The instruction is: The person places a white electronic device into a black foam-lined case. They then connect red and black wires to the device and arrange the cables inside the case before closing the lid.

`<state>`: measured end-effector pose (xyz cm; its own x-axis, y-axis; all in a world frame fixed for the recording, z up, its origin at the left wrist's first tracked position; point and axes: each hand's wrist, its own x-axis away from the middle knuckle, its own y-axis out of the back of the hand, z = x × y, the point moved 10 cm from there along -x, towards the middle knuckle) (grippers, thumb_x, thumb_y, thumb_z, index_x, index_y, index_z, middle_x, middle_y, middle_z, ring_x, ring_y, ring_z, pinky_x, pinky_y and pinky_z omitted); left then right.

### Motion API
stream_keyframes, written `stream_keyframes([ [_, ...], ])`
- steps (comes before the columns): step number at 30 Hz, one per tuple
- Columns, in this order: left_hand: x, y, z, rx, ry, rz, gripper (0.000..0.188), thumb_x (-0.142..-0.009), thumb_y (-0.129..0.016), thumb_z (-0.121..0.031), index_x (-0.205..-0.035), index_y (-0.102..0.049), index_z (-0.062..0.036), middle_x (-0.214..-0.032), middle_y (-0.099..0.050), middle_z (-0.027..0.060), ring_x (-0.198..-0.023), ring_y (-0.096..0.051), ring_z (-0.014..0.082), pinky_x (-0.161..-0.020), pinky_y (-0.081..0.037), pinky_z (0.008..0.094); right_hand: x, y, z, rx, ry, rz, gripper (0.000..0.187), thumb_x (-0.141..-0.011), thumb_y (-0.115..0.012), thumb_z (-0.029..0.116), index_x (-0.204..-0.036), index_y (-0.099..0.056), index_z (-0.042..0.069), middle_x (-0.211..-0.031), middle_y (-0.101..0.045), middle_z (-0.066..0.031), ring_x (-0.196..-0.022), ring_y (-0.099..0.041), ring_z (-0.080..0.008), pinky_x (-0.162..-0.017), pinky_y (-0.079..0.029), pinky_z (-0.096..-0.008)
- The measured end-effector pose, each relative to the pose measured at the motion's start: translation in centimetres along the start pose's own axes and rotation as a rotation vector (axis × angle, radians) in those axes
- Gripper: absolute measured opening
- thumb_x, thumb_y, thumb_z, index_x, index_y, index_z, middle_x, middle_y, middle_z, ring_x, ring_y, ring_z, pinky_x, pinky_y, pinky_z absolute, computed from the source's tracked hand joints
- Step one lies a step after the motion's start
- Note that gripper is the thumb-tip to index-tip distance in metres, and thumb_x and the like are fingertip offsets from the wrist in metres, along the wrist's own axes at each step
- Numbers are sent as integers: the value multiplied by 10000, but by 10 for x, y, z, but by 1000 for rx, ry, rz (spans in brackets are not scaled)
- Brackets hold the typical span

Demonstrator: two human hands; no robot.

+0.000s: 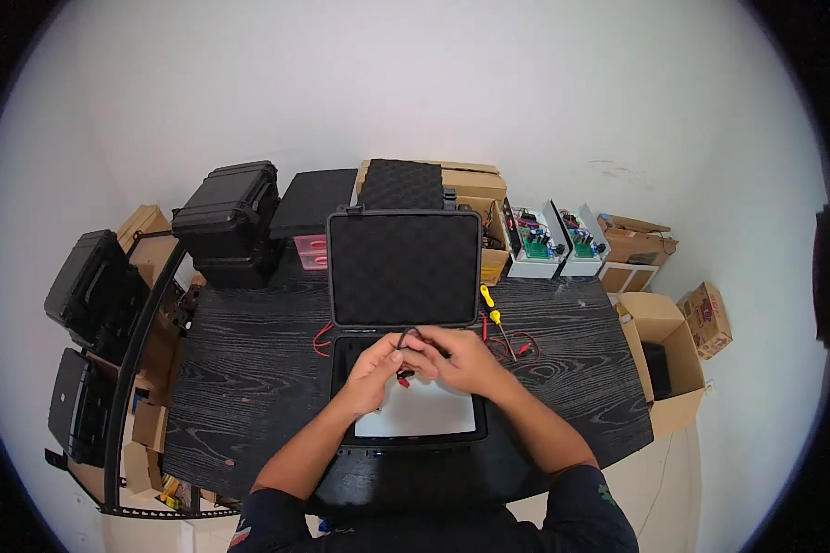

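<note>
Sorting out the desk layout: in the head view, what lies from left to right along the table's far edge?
Stacked black hard cases → flat black foam pad → cardboard box topped with egg-crate foam → two white boxes holding green circuit boards.

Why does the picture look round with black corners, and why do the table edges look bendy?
Head view: a fisheye lens makes a round picture with black corners, and bends the dark table near the rim. The open black case in the middle looks almost straight. Light is soft and even, with no hard shadows. The hands look slightly blurry.
</note>
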<state>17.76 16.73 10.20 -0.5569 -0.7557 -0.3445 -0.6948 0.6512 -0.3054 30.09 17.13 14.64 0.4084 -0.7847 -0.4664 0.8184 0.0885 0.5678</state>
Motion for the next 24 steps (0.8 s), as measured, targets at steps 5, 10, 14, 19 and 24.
stream_keyframes([
  [5, 0, 12, -12, 119, -105, -112, 520, -1155, -478, -396, -1509, -421, -19, -1418, -672, 226, -1286, -681, 318, -1125, -507, 443, 1, -26, -23, 6, -30, 26, 283, -1004, -578, 27, -1270, -672, 2, -1114, -767, -227, -1036, -772, -386, -916, -596, -418],
  [10, -2, 28, -26, 258, -261, -223, 577, -1162, -477, -301, -1634, -295, -22, -1660, -447, 211, -1537, -450, 327, -1293, -330, 458, 17, -16, -48, -20, -307, 19, 165, -1071, -572, 122, -1163, -636, 0, -1011, -766, -198, -972, -751, -422, -858, -587, -479],
  [14, -7, 26, -40, 278, -290, -267, 645, -1170, -464, -273, -1697, -184, -29, -1730, -338, 204, -1634, -266, 316, -1345, -196, 461, 30, -5, -39, 94, -242, 108, 140, -1065, -601, 134, -1128, -643, 16, -970, -738, -182, -902, -738, -403, -808, -577, -481],
  [19, -22, 26, -43, 55, -283, -387, 624, -1174, -450, -191, -1701, -171, -7, -1728, -356, 197, -1630, -272, 243, -1340, -163, 408, 36, -4, 13, 133, -13, 123, 124, -995, -701, 108, -1083, -661, 29, -1003, -691, -146, -897, -722, -359, -761, -572, -441],
  [24, -31, 0, -22, -743, -153, -163, 527, -1151, -485, -179, -1635, -380, 3, -1485, -674, 145, -1507, -511, 244, -1327, -116, 509, 36, 0, 48, 181, 38, 125, 158, -948, -753, 102, -1091, -697, 65, -971, -672, -107, -860, -714, -324, -740, -580, -418],
])
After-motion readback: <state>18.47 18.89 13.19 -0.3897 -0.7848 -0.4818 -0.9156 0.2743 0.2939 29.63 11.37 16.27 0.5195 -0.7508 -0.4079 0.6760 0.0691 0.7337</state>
